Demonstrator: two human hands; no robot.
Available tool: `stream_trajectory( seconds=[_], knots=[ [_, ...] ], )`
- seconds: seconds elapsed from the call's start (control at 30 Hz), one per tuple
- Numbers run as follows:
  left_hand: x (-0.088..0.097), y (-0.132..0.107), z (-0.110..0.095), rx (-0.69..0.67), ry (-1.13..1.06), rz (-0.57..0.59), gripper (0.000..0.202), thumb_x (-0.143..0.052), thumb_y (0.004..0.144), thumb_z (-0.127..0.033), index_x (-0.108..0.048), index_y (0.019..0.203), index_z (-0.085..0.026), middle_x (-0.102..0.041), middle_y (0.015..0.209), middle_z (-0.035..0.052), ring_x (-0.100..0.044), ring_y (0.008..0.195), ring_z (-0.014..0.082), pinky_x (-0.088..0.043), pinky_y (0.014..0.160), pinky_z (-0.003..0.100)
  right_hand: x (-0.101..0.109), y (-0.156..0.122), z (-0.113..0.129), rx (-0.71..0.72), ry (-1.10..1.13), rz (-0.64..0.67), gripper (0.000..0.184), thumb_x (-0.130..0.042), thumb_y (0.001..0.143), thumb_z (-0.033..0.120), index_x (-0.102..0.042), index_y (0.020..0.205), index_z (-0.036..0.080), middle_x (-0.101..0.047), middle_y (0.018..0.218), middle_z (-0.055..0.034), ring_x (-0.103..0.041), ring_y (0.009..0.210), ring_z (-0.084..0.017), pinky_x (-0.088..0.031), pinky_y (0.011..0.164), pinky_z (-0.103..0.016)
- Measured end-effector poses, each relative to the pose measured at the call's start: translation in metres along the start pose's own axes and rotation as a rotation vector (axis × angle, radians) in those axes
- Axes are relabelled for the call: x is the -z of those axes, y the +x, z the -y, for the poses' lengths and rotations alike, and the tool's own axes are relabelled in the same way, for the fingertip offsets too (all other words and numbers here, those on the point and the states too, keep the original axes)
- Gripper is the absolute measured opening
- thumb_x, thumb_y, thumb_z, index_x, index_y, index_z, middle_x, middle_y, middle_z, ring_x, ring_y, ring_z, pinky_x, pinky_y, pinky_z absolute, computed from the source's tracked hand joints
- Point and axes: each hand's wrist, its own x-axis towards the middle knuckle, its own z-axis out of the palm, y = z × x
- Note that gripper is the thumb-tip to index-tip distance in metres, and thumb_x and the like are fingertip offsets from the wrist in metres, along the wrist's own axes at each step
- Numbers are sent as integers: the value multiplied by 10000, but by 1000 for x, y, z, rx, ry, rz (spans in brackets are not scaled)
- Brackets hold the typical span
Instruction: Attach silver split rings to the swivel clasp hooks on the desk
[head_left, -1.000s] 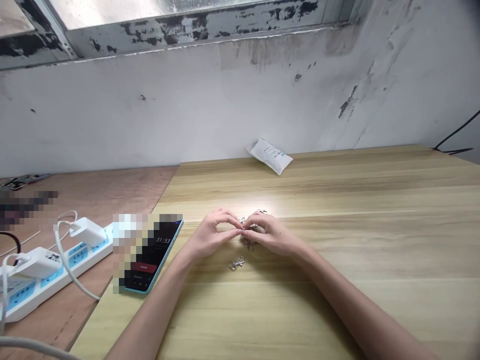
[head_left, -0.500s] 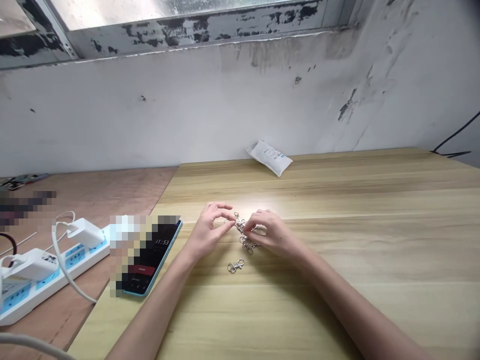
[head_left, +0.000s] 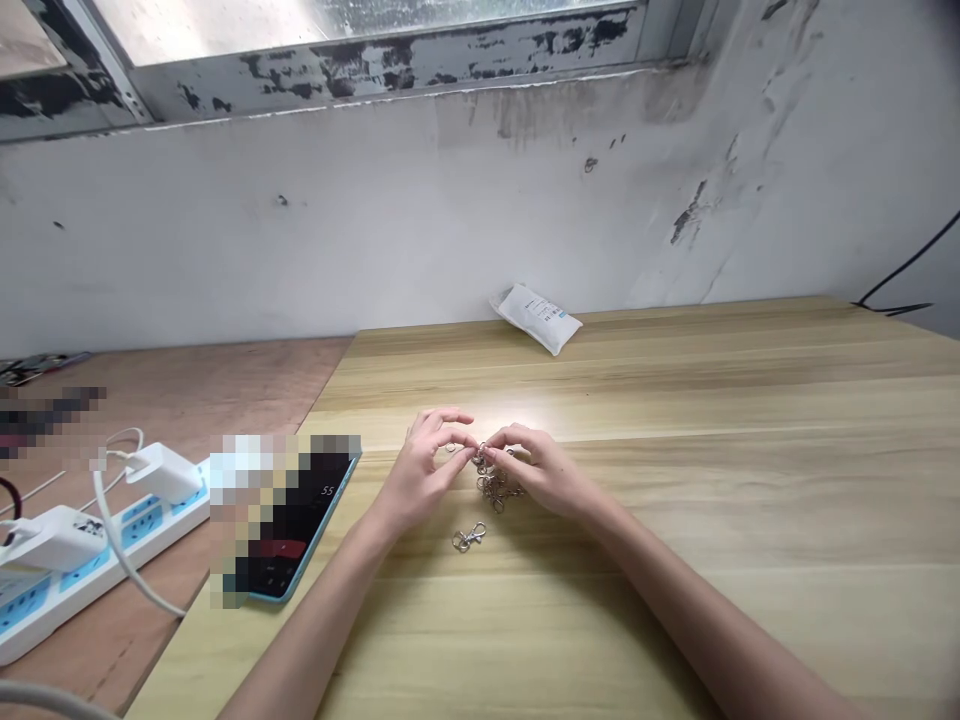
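Observation:
My left hand (head_left: 426, 470) and my right hand (head_left: 541, 468) meet fingertip to fingertip over a small heap of silver metal clasps (head_left: 496, 487) on the light wooden table (head_left: 675, 480). Both hands are pinched on one clasp (head_left: 480, 457) held between them, just above the heap. A small ring (head_left: 451, 448) shows by my left fingers. One single clasp (head_left: 469, 538) lies apart on the table, just in front of my left wrist.
A phone (head_left: 296, 530) with a lit screen lies at the table's left edge. A white and blue power strip (head_left: 90, 550) with plugged chargers and cables sits on the brown board to the left. A small white packet (head_left: 536, 317) rests against the wall at the back.
My hands parted slightly half a second ago with a clasp lifted, then closed together again over the heap. The view shifted a little to the right.

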Motion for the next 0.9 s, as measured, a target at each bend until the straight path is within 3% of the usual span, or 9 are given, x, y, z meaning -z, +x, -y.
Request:
stream_trajectory(
  seconds=[0.43,0.77,0.9],
  knots=[
    [-2,0,5,-120,127,-35,102,-594,900,-221,-694,894,-239,-612,1200,50,-471,1215,239,-397,1039,471,-4,1,-1,-68,89,-37,302,-556,901,436,-681,832,170,-678,835,-65,-615,790,-179,-508,709,-310],
    [-4,-2,-4,-146,212,-65,106,-538,919,-206,-639,893,-226,-578,1262,55,-409,1302,253,-362,1069,453,-3,0,1,-36,134,81,305,-530,920,423,-697,850,177,-682,821,-43,-601,733,-166,-472,654,-285],
    [-5,-2,0,-134,355,-56,120,-495,937,-204,-612,915,-220,-568,1289,66,-387,1334,269,-311,1082,489,5,2,-2,-6,-13,-77,227,-596,887,378,-725,849,195,-724,860,-59,-634,797,-198,-490,745,-332]
  ],
)
